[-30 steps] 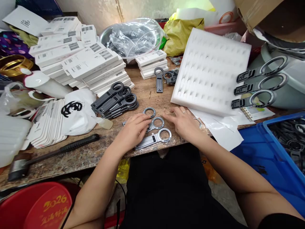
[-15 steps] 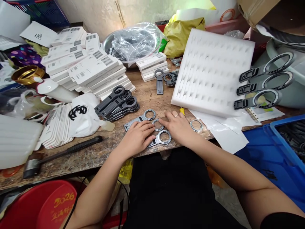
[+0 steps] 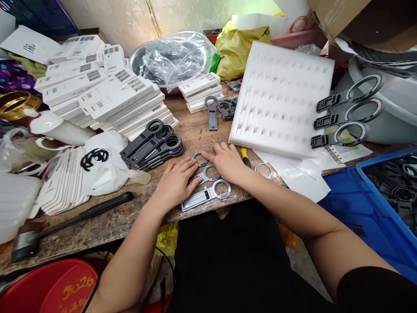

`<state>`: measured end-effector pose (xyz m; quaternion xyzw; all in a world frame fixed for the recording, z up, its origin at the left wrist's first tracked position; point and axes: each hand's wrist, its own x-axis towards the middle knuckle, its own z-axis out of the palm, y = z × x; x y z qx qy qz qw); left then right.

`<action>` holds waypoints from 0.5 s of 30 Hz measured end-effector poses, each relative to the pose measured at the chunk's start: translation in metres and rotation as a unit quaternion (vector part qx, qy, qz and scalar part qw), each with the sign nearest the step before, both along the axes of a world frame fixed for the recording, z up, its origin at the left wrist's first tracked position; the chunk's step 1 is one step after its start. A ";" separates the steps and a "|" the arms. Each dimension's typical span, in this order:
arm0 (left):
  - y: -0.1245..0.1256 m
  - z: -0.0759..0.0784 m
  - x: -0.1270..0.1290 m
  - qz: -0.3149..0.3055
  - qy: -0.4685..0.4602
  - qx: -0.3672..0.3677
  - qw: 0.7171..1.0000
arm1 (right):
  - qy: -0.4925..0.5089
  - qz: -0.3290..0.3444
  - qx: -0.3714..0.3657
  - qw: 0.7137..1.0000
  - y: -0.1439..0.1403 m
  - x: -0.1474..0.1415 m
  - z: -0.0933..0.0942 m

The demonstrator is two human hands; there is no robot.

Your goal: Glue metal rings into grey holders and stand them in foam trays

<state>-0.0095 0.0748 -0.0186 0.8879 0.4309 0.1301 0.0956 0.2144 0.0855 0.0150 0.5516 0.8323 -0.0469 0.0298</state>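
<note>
My left hand (image 3: 174, 182) lies flat on the wooden bench, its fingers over the grey ring-headed brackets (image 3: 208, 193) laid in a row near the front edge. My right hand (image 3: 228, 161) rests beside it, fingertips touching the farthest bracket's silver ring (image 3: 198, 158). Neither hand lifts anything. A loose silver ring (image 3: 262, 169) and a yellow-handled tool (image 3: 244, 155) lie just right of my right hand.
A pile of black brackets (image 3: 156, 141) sits left of my hands, a white foam tray (image 3: 280, 98) to the right. White boxes (image 3: 107, 93) are stacked at back left. A hammer (image 3: 68, 219) lies front left, a blue crate (image 3: 381, 204) on the right.
Both hands have shifted a little left and farther from me along the row of brackets; my right hand now reaches the farthest ring and the yellow-handled tool has come into sight.
</note>
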 end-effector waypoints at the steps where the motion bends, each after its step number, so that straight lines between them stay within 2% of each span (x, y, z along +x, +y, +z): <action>1: 0.001 0.000 -0.001 0.002 0.001 -0.003 1.000 | 0.005 0.000 -0.002 1.000 0.002 0.000 0.000; 4: -0.004 0.000 -0.004 0.002 -0.011 -0.006 1.000 | 0.029 -0.001 0.003 1.000 0.000 0.008 0.002; 6: -0.016 0.001 -0.006 -0.003 -0.047 0.004 0.999 | 0.059 -0.013 0.022 0.998 -0.013 0.018 0.004; 10: -0.054 0.001 -0.002 -0.035 -0.115 0.021 0.993 | 0.121 -0.022 0.038 0.992 -0.061 0.042 -0.001; 13: -0.075 -0.005 0.006 -0.065 -0.086 0.035 0.993 | 0.138 -0.033 0.013 0.990 -0.095 0.046 -0.013; 15: -0.080 -0.010 0.011 -0.077 -0.064 0.065 0.993 | 0.144 -0.057 0.003 0.988 -0.108 0.041 -0.020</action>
